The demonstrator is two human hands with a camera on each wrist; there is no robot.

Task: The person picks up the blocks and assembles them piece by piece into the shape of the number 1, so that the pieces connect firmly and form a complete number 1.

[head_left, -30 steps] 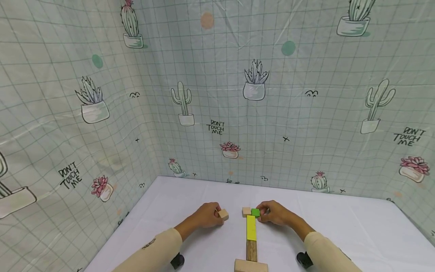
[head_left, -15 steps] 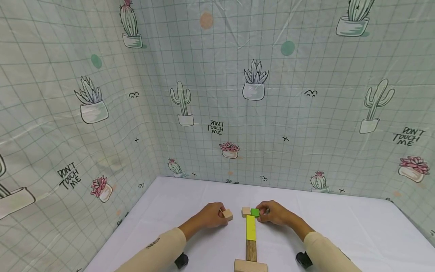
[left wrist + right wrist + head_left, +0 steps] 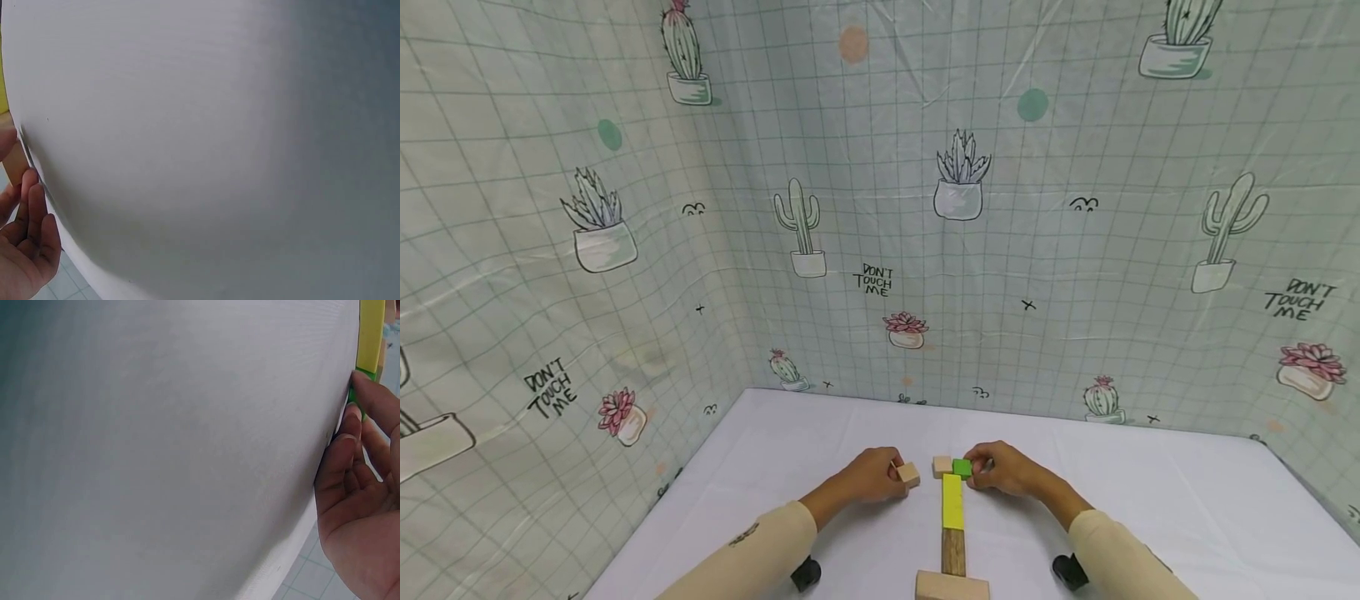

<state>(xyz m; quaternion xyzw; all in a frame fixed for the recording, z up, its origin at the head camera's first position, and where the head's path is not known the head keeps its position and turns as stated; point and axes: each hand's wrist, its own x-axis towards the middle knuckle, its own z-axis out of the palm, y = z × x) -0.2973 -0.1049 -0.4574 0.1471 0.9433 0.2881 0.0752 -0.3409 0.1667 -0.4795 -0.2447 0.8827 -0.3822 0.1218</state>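
Observation:
My left hand point(image 3: 874, 475) pinches a small plain wooden cube point(image 3: 908, 475) between thumb and fingers, left of a row of blocks. In the left wrist view part of that cube shows at the fingertips. The right hand point(image 3: 1006, 468) grips a green cube point(image 3: 962, 467) by its right side. Against the green cube's left side stands another plain wooden cube point(image 3: 942, 466). A yellow block point(image 3: 952, 502) lies lengthwise just in front of this pair, followed by a brown wooden block point(image 3: 953, 552) and a wider plain wooden block point(image 3: 952, 586) at the bottom edge.
A white cloth covers the table point(image 3: 1120, 483). Behind and to the left hangs a gridded curtain point(image 3: 880, 208) printed with cacti. Dark wrist-worn devices sit under the left forearm point(image 3: 806, 574) and the right forearm point(image 3: 1070, 572).
My left hand has moved right with the plain cube, closer to the pair of cubes. The right hand stays at the green cube, and the blocks keep their arrangement.

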